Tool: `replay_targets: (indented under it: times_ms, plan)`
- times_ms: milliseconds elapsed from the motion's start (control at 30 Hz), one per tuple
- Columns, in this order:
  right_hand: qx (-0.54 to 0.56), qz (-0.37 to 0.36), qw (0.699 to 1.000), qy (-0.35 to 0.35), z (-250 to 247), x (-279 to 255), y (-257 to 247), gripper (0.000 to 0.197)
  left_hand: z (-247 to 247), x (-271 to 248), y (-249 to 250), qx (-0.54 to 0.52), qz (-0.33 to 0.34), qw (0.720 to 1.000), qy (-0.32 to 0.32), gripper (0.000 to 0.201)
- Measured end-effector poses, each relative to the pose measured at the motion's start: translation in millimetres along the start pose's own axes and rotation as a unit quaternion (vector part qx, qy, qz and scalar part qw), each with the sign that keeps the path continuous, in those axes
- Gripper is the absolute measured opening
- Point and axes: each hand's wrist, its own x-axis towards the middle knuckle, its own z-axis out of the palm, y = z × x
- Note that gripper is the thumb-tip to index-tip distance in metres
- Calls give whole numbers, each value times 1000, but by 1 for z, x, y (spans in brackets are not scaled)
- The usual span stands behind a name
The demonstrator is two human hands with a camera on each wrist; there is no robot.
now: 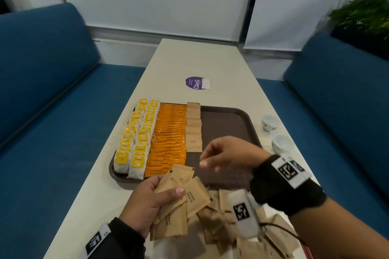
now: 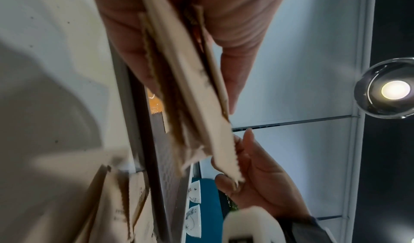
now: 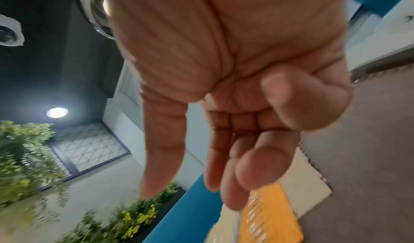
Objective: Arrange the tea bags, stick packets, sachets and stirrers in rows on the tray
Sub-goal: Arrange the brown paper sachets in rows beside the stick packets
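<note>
A brown tray (image 1: 227, 126) lies on the white table (image 1: 189, 59). On its left side stand two rows of yellow tea bags (image 1: 136, 132), then a column of orange stick packets (image 1: 170, 132), then a column of brown sugar sachets (image 1: 193, 128). My left hand (image 1: 155, 193) grips a fanned bunch of brown sachets (image 1: 189, 193) at the tray's near edge; the left wrist view shows the bunch (image 2: 186, 87) pinched between thumb and fingers. My right hand (image 1: 212, 157) hovers over the tray, just above the bunch. Its fingers are relaxed and it holds nothing (image 3: 224, 140).
A loose pile of brown sachets (image 1: 221, 229) covers the table's near end, under my right wrist. Two small white cups (image 1: 269, 122) stand right of the tray. A purple sticker (image 1: 195, 83) lies beyond it. Blue sofas (image 1: 42, 90) flank the table, and the tray's right half is bare.
</note>
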Motion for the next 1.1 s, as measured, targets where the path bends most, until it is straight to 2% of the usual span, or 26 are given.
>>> replay_targets:
  times_ms: [100, 167, 267, 333, 433, 500, 600, 667, 733, 800, 933, 1000, 1100]
  plan:
    - [60, 14, 997, -53, 24, -17, 9, 34, 6, -2, -3, 2, 5, 1000, -15, 55]
    - [80, 15, 996, -45, 33, -23, 17, 38, 9, -5, -6, 2, 9, 1000, -23, 51]
    - [131, 8, 991, 3, 38, -32, 26, 26, 11, -10, -9, -1, 8, 1000, -28, 49]
    - [176, 5, 983, 47, 41, -37, 30, 16, 10, -10, -11, 5, 9, 1000, -28, 55]
    - [206, 14, 974, 89, 45, -41, 37, 14, 9, -10, -13, 14, 12, 999, -27, 55]
    - [193, 14, 978, 76, 46, -42, 39, 15, 10, -11, -13, 15, 15, 999, -24, 57]
    - [118, 10, 993, 29, 45, -39, 34, 23, 10, -9, -13, 21, 17, 999, -20, 58]
    - [38, 7, 999, -7, 43, -34, 28, 28, 9, -6, -15, 23, 16, 999, -18, 71]
    - [-39, 16, 998, -38, 36, -29, 21, 24, 8, -3, -16, 24, 16, 1000, -12, 88]
    - [-50, 27, 998, -20, 23, -21, 19, 16, 5, 1, -17, 20, 20, 1000, -3, 99]
    - [89, 100, 987, 87, -5, 12, 24, 5, -4, 7, -16, 19, 8, 1000, -1, 85]
    - [140, 156, 973, 94, -13, 36, 31, 8, -6, 9, -18, 24, -2, 1000, 5, 84]
    - [147, 226, 961, 66, -19, 67, 34, 15, -5, 11, -19, 29, -9, 1000, 9, 96]
